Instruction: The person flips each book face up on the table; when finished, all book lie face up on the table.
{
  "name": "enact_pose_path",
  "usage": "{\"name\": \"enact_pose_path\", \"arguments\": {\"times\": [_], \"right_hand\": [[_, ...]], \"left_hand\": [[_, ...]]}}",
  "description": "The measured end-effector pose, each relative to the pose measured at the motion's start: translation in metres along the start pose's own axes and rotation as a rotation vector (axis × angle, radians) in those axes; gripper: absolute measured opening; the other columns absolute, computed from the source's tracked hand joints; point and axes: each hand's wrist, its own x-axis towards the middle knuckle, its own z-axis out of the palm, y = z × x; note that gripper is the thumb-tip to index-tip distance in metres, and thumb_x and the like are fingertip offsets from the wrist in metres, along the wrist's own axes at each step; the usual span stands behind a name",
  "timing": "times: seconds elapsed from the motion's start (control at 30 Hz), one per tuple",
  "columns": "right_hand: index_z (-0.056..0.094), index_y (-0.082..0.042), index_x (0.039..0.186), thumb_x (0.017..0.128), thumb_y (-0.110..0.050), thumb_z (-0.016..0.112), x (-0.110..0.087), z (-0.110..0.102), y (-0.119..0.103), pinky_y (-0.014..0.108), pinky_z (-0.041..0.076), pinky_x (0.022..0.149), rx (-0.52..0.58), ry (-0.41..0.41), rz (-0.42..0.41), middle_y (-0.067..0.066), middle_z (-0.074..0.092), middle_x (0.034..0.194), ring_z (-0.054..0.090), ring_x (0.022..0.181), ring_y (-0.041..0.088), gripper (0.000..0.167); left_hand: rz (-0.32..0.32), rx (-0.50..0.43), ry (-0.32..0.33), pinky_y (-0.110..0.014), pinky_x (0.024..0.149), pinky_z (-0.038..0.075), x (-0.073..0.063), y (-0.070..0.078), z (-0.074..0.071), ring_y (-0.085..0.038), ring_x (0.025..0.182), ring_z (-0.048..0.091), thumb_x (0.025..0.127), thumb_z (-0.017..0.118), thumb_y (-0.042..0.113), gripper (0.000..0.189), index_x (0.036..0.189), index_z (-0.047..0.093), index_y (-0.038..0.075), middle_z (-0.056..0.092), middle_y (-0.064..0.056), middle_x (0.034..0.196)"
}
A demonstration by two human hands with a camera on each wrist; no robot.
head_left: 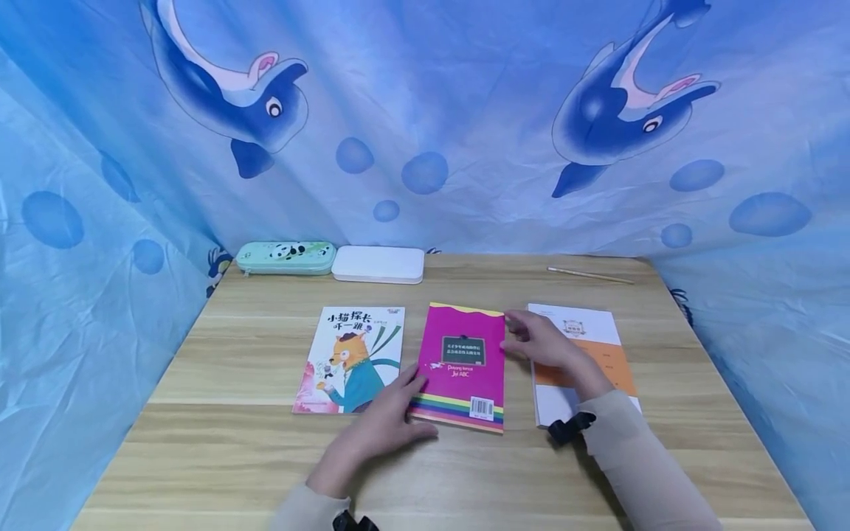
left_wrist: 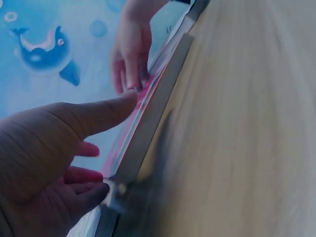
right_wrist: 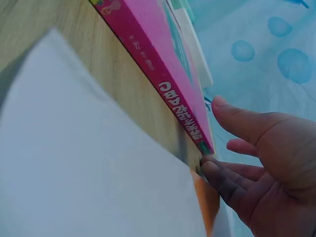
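Observation:
A pink book (head_left: 463,332) with a rainbow stripe and a barcode lies on the wooden table between both hands. Its spine (right_wrist: 170,94) faces the right hand. The left hand (head_left: 392,413) is at the lower left corner, fingers along the left edge and thumb extended near the bottom edge. At the upper right edge, the right hand (head_left: 547,343) touches the spine's end with its fingertips; its thumb (right_wrist: 237,118) stands apart from the fingers. Left of the pink book lies a picture book (head_left: 352,361) with a cartoon cat. A white and orange book (head_left: 591,354) lies under the right forearm.
Along the back edge sit a green panda pencil case (head_left: 285,258) and a white flat case (head_left: 378,264). A thin stick-like pencil (head_left: 591,276) lies at the back right. Blue dolphin-print cloth (head_left: 425,110) hangs behind and beside the table (head_left: 232,472).

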Motion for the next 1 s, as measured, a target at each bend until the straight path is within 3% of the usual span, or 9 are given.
{"name": "enact_pose_path", "arguments": {"times": [0.13, 0.33, 0.43, 0.57, 0.73, 1.0], "right_hand": [[0.041, 0.000, 0.151, 0.095, -0.021, 0.073, 0.008, 0.000, 0.002, 0.050, 0.052, 0.100, -0.033, -0.023, -0.040, 0.017, 0.061, 0.129, 0.061, 0.115, 0.031, 0.068], [0.037, 0.000, 0.153, 0.099, -0.023, 0.067, 0.015, 0.001, 0.003, 0.046, 0.052, 0.093, -0.026, -0.043, -0.016, 0.014, 0.062, 0.122, 0.058, 0.104, 0.026, 0.066], [0.034, -0.001, 0.155, 0.102, -0.021, 0.062, 0.015, 0.002, 0.005, 0.045, 0.052, 0.091, 0.014, -0.018, 0.022, 0.014, 0.062, 0.120, 0.059, 0.106, 0.026, 0.063], [0.036, -0.001, 0.153, 0.103, -0.013, 0.058, 0.014, 0.003, 0.007, 0.051, 0.051, 0.097, 0.074, 0.045, 0.038, 0.020, 0.060, 0.128, 0.059, 0.115, 0.034, 0.057], [0.044, -0.005, 0.148, 0.103, -0.004, 0.052, 0.014, 0.004, 0.012, 0.055, 0.048, 0.103, 0.114, 0.114, 0.076, 0.021, 0.056, 0.140, 0.057, 0.124, 0.039, 0.045], [0.060, -0.008, 0.132, 0.101, 0.003, 0.053, 0.015, 0.004, 0.017, 0.052, 0.050, 0.103, 0.136, 0.187, 0.122, 0.016, 0.062, 0.132, 0.059, 0.124, 0.038, 0.034]], "left_hand": [[-0.044, 0.002, -0.006, -0.052, 0.118, 0.033, 0.001, 0.003, 0.009, -0.038, 0.150, 0.026, 0.084, 0.081, 0.046, 0.096, 0.157, 0.034, 0.007, 0.016, -0.014, 0.168], [-0.044, -0.031, 0.078, -0.048, 0.116, 0.036, 0.005, 0.001, 0.022, -0.037, 0.150, 0.027, 0.085, 0.083, 0.031, 0.091, 0.157, 0.033, 0.003, 0.015, -0.015, 0.168], [-0.046, -0.066, 0.109, -0.048, 0.116, 0.037, 0.008, 0.000, 0.027, -0.036, 0.150, 0.027, 0.085, 0.083, 0.026, 0.089, 0.156, 0.034, 0.003, 0.015, -0.015, 0.168], [-0.048, -0.111, 0.126, -0.049, 0.116, 0.036, 0.011, -0.001, 0.028, -0.036, 0.150, 0.025, 0.084, 0.084, 0.021, 0.088, 0.155, 0.036, 0.003, 0.014, -0.013, 0.169], [-0.052, -0.138, 0.116, -0.049, 0.116, 0.036, 0.011, -0.003, 0.027, -0.034, 0.151, 0.023, 0.084, 0.084, 0.020, 0.088, 0.156, 0.036, 0.003, 0.013, -0.010, 0.169], [-0.048, -0.150, 0.067, -0.049, 0.117, 0.035, 0.010, -0.006, 0.023, -0.032, 0.153, 0.020, 0.088, 0.081, 0.025, 0.087, 0.158, 0.033, 0.008, 0.011, -0.007, 0.170]]}}
